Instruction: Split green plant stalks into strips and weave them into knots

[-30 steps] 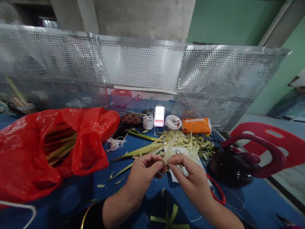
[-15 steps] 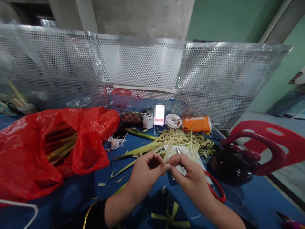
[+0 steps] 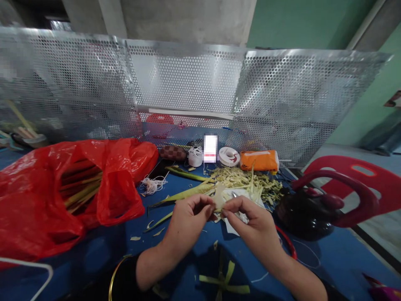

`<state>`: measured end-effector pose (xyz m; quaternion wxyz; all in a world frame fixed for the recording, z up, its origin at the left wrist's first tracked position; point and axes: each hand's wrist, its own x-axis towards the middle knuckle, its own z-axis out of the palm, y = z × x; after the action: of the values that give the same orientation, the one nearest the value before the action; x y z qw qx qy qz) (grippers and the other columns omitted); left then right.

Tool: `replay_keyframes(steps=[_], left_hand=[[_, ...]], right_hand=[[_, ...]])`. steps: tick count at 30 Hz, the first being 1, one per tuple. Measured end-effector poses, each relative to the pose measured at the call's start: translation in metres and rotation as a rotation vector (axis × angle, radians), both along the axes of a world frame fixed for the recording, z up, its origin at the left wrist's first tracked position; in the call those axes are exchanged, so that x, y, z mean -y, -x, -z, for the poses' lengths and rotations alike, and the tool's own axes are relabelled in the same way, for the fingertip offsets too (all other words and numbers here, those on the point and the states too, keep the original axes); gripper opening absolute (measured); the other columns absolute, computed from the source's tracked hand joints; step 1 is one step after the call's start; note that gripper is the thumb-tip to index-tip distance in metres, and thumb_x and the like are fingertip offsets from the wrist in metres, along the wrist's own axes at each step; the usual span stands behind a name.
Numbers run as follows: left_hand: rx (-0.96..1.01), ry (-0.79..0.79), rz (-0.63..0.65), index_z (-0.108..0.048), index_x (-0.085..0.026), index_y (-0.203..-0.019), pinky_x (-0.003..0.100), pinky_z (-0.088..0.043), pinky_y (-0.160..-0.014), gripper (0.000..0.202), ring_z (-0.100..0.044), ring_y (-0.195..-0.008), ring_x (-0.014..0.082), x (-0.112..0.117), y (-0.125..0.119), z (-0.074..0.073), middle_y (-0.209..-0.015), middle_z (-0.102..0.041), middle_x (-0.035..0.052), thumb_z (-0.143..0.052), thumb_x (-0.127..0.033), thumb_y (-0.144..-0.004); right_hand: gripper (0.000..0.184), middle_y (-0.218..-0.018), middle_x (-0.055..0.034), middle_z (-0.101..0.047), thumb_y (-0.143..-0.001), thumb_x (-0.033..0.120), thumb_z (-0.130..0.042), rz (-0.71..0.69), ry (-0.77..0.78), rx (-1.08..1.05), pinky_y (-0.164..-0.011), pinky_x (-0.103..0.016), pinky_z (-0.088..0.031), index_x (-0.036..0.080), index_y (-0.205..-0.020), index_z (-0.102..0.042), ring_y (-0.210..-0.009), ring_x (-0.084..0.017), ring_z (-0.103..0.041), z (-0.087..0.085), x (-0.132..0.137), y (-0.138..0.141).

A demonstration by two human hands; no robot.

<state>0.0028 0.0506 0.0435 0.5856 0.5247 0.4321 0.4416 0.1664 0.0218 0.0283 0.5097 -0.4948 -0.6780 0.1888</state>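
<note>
A thin, pale piece of plant leaf [image 3: 218,195] stands up between my hands over the middle of the table. My left hand [image 3: 187,221] pinches its lower left side between thumb and fingers. The thumb and forefinger of my right hand [image 3: 255,223] close on its lower right side, close to the left fingertips. Below my wrists, a cross of green leaf strips [image 3: 223,284] lies on the blue table [image 3: 181,255]. Long green leaf stalks [image 3: 183,195] stretch out behind my left hand. White paper [image 3: 231,227] lies partly hidden behind my right hand.
A red plastic bag [image 3: 122,188] full of stalks sits left. Behind are shredded plant scraps [image 3: 266,186], a tape roll [image 3: 229,156], an orange packet [image 3: 259,161] and white string [image 3: 153,184]. A dark kettle [image 3: 305,215] stands right. A perforated metal screen [image 3: 188,79] closes the back.
My hands have drawn slightly apart at the fingertips. The pale leaf piece is turned, so more of its broad face shows between them.
</note>
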Motion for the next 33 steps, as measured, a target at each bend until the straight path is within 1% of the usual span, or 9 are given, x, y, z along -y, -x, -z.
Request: replay_keyframes(steps=[5,8,11,14,17,21,23,29,33], left_hand=[[-0.061,-0.073,-0.016,-0.068,-0.015,-0.074,0.025,-0.050,-0.062,0.008,-0.065,-0.061,0.0143,0.004,0.000,-0.003,-0.066,-0.069,0.0011,-0.062,-0.018,-0.069],[-0.112,-0.131,-0.005,-0.069,-0.014,-0.076,0.026,-0.051,-0.065,0.010,-0.065,-0.064,0.0160,0.007,0.001,-0.002,-0.069,-0.070,0.0030,-0.062,-0.019,-0.071],[-0.175,-0.168,0.014,-0.070,-0.015,-0.079,0.028,-0.051,-0.068,0.014,-0.065,-0.070,0.0177,0.007,0.002,0.002,-0.075,-0.072,0.0050,-0.067,-0.024,-0.069],[-0.214,-0.161,-0.027,-0.070,-0.016,-0.075,0.027,-0.050,-0.066,0.012,-0.064,-0.068,0.0167,0.004,0.001,0.007,-0.072,-0.071,0.0037,-0.070,-0.022,-0.066],[-0.132,-0.068,-0.053,-0.067,-0.016,-0.069,0.025,-0.049,-0.064,0.007,-0.062,-0.061,0.0140,0.002,0.000,0.008,-0.064,-0.067,0.0005,-0.070,-0.017,-0.063],[0.089,0.191,-0.019,-0.062,-0.015,-0.067,0.024,-0.049,-0.060,0.017,-0.061,-0.055,0.0116,-0.001,0.001,0.003,-0.059,-0.063,-0.0021,-0.075,-0.021,-0.058],[0.140,0.261,0.011,-0.061,-0.014,-0.068,0.023,-0.049,-0.059,0.020,-0.061,-0.054,0.0108,-0.001,0.002,0.001,-0.060,-0.064,-0.0015,-0.077,-0.022,-0.058],[0.157,0.348,0.059,-0.063,-0.013,-0.073,0.024,-0.051,-0.062,0.025,-0.060,-0.056,0.0102,0.000,0.004,-0.001,-0.063,-0.063,-0.0004,-0.079,-0.022,-0.056],[0.149,0.330,0.088,-0.063,-0.014,-0.072,0.026,-0.051,-0.065,0.023,-0.061,-0.057,0.0112,0.001,0.004,-0.001,-0.063,-0.065,0.0009,-0.078,-0.024,-0.059]], right_hand=[[0.008,-0.064,0.0011,-0.067,-0.079,0.018,-0.059,0.022,0.005,0.016,-0.057,-0.022,-0.050,0.020,-0.073,-0.064,-0.059,-0.013,-0.063,-0.002,0.000,0.001],[0.008,-0.064,0.0011,-0.066,-0.078,0.017,-0.058,0.033,0.002,0.032,-0.056,-0.023,-0.049,0.019,-0.073,-0.064,-0.058,-0.013,-0.062,-0.002,-0.001,0.002],[0.007,-0.063,0.0014,-0.065,-0.077,0.016,-0.059,0.046,-0.008,0.033,-0.056,-0.022,-0.049,0.019,-0.073,-0.063,-0.058,-0.013,-0.061,0.000,-0.001,0.003],[0.007,-0.064,0.0018,-0.065,-0.078,0.015,-0.060,0.029,-0.006,0.034,-0.056,-0.022,-0.048,0.020,-0.073,-0.063,-0.059,-0.013,-0.061,0.001,-0.001,0.003],[0.009,-0.069,0.0009,-0.066,-0.083,0.014,-0.059,-0.034,-0.030,0.045,-0.060,-0.023,-0.049,0.020,-0.077,-0.063,-0.063,-0.013,-0.062,0.003,0.000,0.001],[0.017,-0.085,-0.0034,-0.067,-0.092,0.012,-0.051,-0.147,-0.171,0.191,-0.068,-0.027,-0.049,0.021,-0.093,-0.066,-0.077,-0.015,-0.063,0.004,-0.001,-0.003],[0.019,-0.090,-0.0048,-0.067,-0.092,0.011,-0.051,-0.164,-0.233,0.265,-0.071,-0.028,-0.049,0.021,-0.098,-0.066,-0.082,-0.016,-0.063,0.005,-0.003,-0.005],[0.014,-0.085,-0.0019,-0.069,-0.090,0.010,-0.057,-0.121,-0.281,0.267,-0.072,-0.026,-0.049,0.021,-0.093,-0.065,-0.080,-0.015,-0.064,0.007,-0.005,-0.007],[0.012,-0.079,-0.0003,-0.069,-0.090,0.012,-0.057,-0.110,-0.290,0.263,-0.068,-0.025,-0.049,0.021,-0.089,-0.064,-0.074,-0.014,-0.064,0.005,-0.004,-0.005]])
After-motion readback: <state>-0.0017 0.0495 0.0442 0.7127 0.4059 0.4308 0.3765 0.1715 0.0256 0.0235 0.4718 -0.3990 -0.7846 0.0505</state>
